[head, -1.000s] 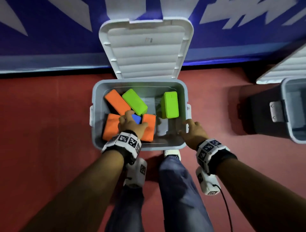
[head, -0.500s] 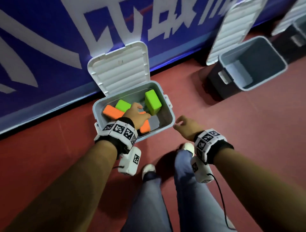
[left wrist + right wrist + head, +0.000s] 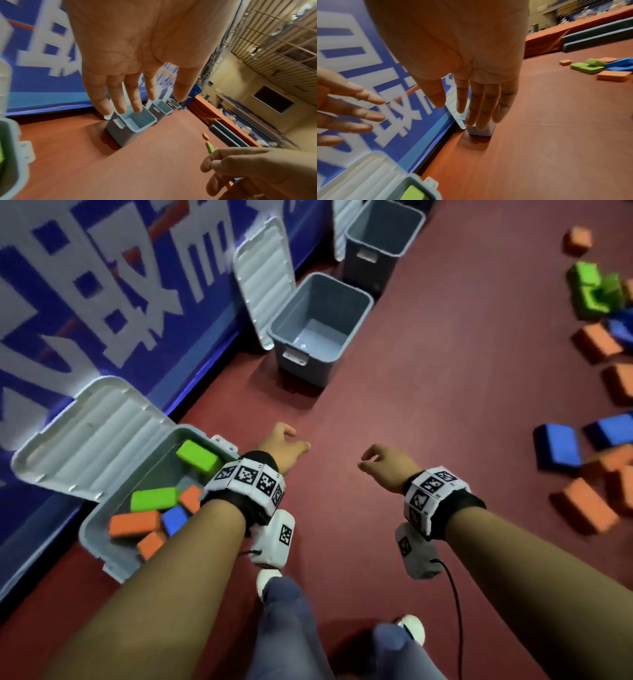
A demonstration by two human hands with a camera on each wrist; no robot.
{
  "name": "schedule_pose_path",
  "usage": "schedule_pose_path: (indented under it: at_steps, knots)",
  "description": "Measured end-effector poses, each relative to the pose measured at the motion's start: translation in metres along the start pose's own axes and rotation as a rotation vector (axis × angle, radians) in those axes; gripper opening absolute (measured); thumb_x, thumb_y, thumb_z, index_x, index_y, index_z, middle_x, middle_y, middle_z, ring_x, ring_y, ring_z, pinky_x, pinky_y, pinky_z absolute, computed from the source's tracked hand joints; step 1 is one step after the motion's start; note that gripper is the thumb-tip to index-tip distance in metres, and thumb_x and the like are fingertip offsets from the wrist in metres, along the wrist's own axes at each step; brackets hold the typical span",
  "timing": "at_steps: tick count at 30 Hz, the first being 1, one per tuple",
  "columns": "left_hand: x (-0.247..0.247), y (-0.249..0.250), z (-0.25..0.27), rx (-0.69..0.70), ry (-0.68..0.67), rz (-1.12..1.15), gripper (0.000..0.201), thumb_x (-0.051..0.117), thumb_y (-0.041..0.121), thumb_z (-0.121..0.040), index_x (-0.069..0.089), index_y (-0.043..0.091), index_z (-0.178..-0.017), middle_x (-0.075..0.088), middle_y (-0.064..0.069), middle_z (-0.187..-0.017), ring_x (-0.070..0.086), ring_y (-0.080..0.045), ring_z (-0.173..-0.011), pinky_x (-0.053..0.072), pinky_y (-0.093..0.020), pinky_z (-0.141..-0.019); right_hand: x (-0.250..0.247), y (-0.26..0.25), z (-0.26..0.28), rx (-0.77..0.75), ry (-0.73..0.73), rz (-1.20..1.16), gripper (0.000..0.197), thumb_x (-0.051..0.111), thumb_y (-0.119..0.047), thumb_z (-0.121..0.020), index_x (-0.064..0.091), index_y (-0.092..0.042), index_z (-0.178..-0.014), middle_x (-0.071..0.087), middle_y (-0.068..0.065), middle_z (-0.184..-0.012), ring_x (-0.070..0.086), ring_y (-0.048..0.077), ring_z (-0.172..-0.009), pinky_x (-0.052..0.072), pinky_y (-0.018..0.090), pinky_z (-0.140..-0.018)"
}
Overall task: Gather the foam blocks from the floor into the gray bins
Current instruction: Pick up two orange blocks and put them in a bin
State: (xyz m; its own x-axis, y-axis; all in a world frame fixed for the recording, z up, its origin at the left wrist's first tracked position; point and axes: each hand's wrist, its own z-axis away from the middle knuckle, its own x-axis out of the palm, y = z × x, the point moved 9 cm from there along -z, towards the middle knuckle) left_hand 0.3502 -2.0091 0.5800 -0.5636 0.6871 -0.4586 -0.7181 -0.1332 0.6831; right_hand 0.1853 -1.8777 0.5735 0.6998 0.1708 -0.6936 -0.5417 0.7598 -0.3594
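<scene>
The near gray bin (image 3: 92,525) at lower left stands with its white lid (image 3: 89,436) back and holds several foam blocks: green (image 3: 197,455), orange (image 3: 135,523) and blue (image 3: 174,518). My left hand (image 3: 284,445) hangs empty just right of that bin, fingers relaxed and straight in the left wrist view (image 3: 130,94). My right hand (image 3: 380,462) is empty too, over bare floor, fingers loose (image 3: 471,105). Loose foam blocks, orange (image 3: 585,505), blue (image 3: 556,445) and green (image 3: 587,289), lie scattered on the floor at the far right.
An empty gray bin (image 3: 322,326) with a raised lid (image 3: 263,278) stands ahead by the blue wall banner (image 3: 102,302), another bin (image 3: 380,241) beyond it. Red floor (image 3: 428,392) spreads between bins and blocks. My legs and shoes (image 3: 270,578) are below.
My left hand has come out of the near bin and no longer touches the blocks. The view has swung right, bringing the other bins and the scattered blocks into sight.
</scene>
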Motion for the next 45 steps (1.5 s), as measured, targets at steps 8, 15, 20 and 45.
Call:
schedule_pose_path:
  at_steps: [8, 15, 20, 45]
  knots:
    - [0.226, 0.161, 0.048, 0.2, -0.168, -0.257, 0.038, 0.063, 0.028, -0.087, 0.05, 0.014, -0.12, 0.057, -0.008, -0.123, 0.056, -0.026, -0.108, 0.04, -0.03, -0.09, -0.096, 0.247, 0.063, 0.168, 0.128, -0.173, 0.03, 0.052, -0.03, -0.094, 0.058, -0.011, -0.116, 0.063, 0.012, -0.117, 0.056, 0.03, -0.109, 0.041, 0.029, -0.081]
    - [0.452, 0.251, 0.117, 0.365, -0.326, -0.448, 0.034, 0.061, 0.025, -0.087, 0.052, 0.015, -0.118, 0.059, -0.006, -0.12, 0.056, -0.026, -0.107, 0.042, -0.031, -0.091, -0.149, 0.482, 0.145, 0.378, 0.229, -0.295, 0.03, 0.053, -0.029, -0.093, 0.06, -0.011, -0.116, 0.061, 0.013, -0.12, 0.053, 0.031, -0.113, 0.041, 0.03, -0.087]
    - [0.572, 0.284, 0.15, 0.383, -0.461, -0.518, 0.034, 0.06, 0.027, -0.088, 0.051, 0.015, -0.119, 0.058, -0.004, -0.121, 0.056, -0.026, -0.11, 0.043, -0.034, -0.096, -0.156, 0.609, 0.181, 0.501, 0.224, -0.396, 0.027, 0.054, -0.029, -0.093, 0.06, -0.01, -0.11, 0.064, 0.013, -0.115, 0.056, 0.031, -0.109, 0.042, 0.032, -0.086]
    - [0.989, 0.458, 0.002, 0.207, -0.569, -0.718, 0.035, 0.06, 0.029, -0.086, 0.051, 0.018, -0.118, 0.058, -0.009, -0.116, 0.057, -0.03, -0.105, 0.046, -0.033, -0.089, -0.298, 0.998, 0.036, 0.675, 0.153, -0.608, 0.031, 0.055, -0.028, -0.091, 0.055, -0.012, -0.118, 0.06, 0.011, -0.12, 0.055, 0.029, -0.109, 0.034, 0.024, -0.077]
